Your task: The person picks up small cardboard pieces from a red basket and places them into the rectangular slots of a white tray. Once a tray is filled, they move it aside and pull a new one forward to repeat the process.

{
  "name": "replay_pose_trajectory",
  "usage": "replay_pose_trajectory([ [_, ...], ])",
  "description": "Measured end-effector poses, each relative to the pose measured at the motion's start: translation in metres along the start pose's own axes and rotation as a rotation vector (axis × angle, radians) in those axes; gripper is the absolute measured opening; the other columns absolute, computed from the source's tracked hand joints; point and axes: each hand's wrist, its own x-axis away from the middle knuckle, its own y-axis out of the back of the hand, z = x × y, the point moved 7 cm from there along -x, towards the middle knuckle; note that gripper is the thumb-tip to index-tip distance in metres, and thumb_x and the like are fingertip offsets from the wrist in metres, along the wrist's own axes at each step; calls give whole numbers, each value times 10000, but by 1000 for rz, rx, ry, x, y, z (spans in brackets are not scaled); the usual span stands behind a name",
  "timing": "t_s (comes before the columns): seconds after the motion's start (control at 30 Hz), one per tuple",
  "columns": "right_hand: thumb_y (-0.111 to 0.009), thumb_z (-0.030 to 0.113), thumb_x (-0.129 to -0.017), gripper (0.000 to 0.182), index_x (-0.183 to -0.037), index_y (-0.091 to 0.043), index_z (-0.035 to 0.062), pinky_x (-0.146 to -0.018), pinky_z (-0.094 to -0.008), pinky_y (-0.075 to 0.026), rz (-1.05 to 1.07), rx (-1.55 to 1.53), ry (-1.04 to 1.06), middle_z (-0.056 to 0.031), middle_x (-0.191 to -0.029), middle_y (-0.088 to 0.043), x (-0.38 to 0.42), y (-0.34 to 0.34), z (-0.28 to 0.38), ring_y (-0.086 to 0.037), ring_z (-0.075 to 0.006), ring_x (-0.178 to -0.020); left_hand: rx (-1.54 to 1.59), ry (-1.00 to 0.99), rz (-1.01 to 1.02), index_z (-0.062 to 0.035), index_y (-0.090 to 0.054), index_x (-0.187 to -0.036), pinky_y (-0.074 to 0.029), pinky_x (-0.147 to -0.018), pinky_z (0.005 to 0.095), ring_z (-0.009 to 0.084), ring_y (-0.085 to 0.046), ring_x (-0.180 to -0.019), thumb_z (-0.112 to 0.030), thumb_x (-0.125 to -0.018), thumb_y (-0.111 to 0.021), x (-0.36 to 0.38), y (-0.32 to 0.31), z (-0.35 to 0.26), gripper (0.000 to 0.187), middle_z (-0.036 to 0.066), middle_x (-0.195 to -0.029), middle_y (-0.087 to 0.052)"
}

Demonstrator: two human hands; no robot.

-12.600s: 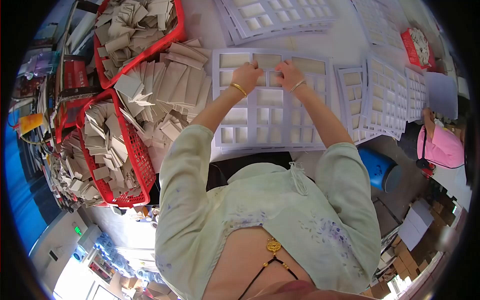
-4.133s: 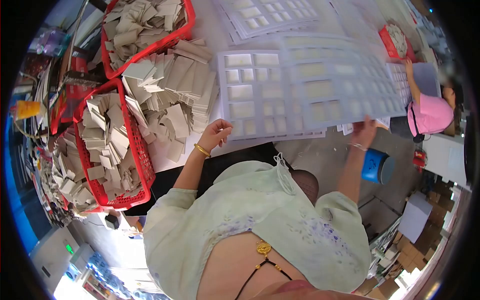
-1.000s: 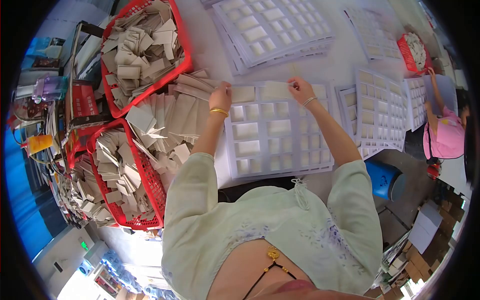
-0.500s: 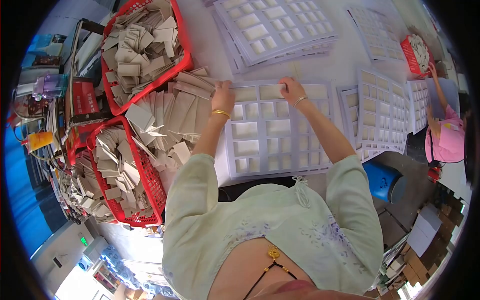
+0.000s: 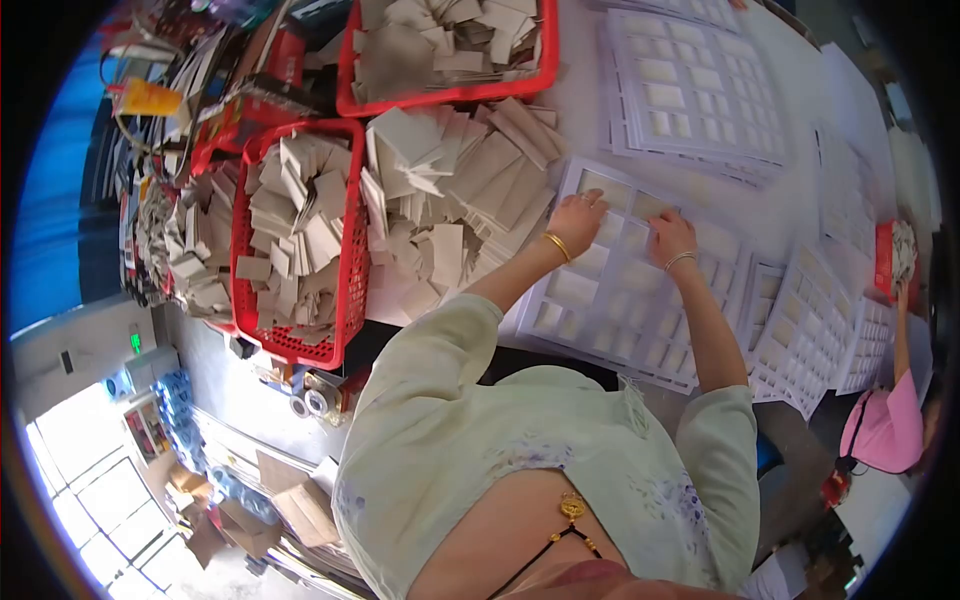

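Observation:
A white grid sheet with rectangular openings [image 5: 620,300] lies on the table in front of me. My left hand [image 5: 580,221], with a gold bangle at its wrist, rests at the sheet's upper left part, fingers bent over an opening. Close by on the right, my right hand [image 5: 672,238], wearing a thin bracelet, touches the upper middle of the sheet. Whether either hand pinches a small piece cannot be made out. Loose grey-white cards [image 5: 490,180] are heaped left of the sheet.
Red baskets of cards stand at the left [image 5: 357,250] and at the top [image 5: 450,95]. Stacked grid sheets [image 5: 700,100] lie beyond my hands, more [image 5: 810,320] to the right. A co-worker in pink [image 5: 885,425] reaches toward a small red basket [image 5: 884,262] at far right.
The view has turned, so the table's contents appear shifted and tilted. My hands have come closer together over the sheet; the left has moved from its top edge onto an opening.

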Motion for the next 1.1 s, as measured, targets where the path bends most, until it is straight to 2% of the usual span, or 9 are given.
replay_pose_trajectory([
  [0.13, -550, 104, -779, 187, -900, -693, 124, -823, -443, -469, -5, 68, 28, -110, -1070, -622, 0, 3, 4, -611, -294, -932, 179, -55, -88, -106, -559, -1104, -427, -895, 436, 317, -551, -1043, -84, -761, -635, 51, 36, -17, 352, 96, -1220, -530],
  [0.23, -563, 140, -780, 188, -912, -696, 130, -818, -441, -470, 206, 146, 5, -119, -1074, -623, -16, -1, -3, -612, -301, -930, 267, 9, -129, -108, -570, -1077, -430, -884, 435, 320, -553, -1035, -65, -757, -631, 96, 48, 1, 328, 102, -1170, -559],
  [0.33, -569, 176, -798, 166, -898, -694, 133, -765, -407, -490, 426, 531, 24, -123, -1021, -638, -41, -1, 9, -617, -314, -902, 256, 74, -145, -108, -577, -1064, -435, -872, 433, 325, -554, -1033, -57, -753, -631, 139, 69, 25, 320, 109, -1130, -576],
  [0.4, -602, 217, -805, 125, -850, -690, 140, -720, -417, -492, -165, 391, 210, -85, -937, -660, -63, 24, 52, -630, -286, -853, 240, 122, -143, -104, -574, -1069, -439, -867, 427, 323, -554, -1037, -57, -756, -629, 163, 77, 44, 321, 108, -1132, -576],
  [0.53, -682, 332, -762, 175, -874, -661, 199, -778, -467, -414, -78, -212, 105, 26, -816, -660, -106, 10, 130, -635, -208, -832, 197, 203, -128, -94, -577, -1064, -447, -858, 417, 315, -554, -1047, -59, -765, -623, 187, 101, 58, 305, 105, -1124, -581],
  [0.7, -690, 335, -737, 198, -875, -659, 196, -829, -498, -397, -311, -22, 82, -9, -801, -649, -116, -12, 184, -639, -208, -812, 198, 239, -173, -103, -582, -1044, -453, -841, 431, 307, -572, -999, -68, -762, -623, 199, 112, 67, 287, 90, -1105, -586],
  [0.73, -687, 308, -738, 193, -881, -650, 183, -803, -457, -441, -277, 11, 97, -32, -800, -644, -114, -12, 187, -641, -221, -781, 197, 244, -189, -109, -583, -1035, -453, -835, 439, 304, -579, -977, -72, -758, -625, 201, 113, 68, 283, 83, -1100, -586],
  [0.93, -663, 215, -756, 133, -862, -628, 142, -597, -357, -502, -547, -515, -56, -56, -776, -659, -90, 24, 109, -647, -244, -680, 299, 191, -94, -110, -576, -1041, -467, -794, 438, 332, -588, -925, -81, -767, -624, 187, 92, 55, 280, 97, -1085, -589],
  [1.1, -663, 171, -806, 124, -910, -662, 102, -508, -267, -452, -659, -740, -237, -14, -745, -655, -17, 54, -82, -574, -115, -552, 262, 217, 61, -92, -541, -1108, -486, -776, 422, 332, -589, -923, -95, -789, -629, 162, 54, 32, 331, 121, -1072, -583],
])
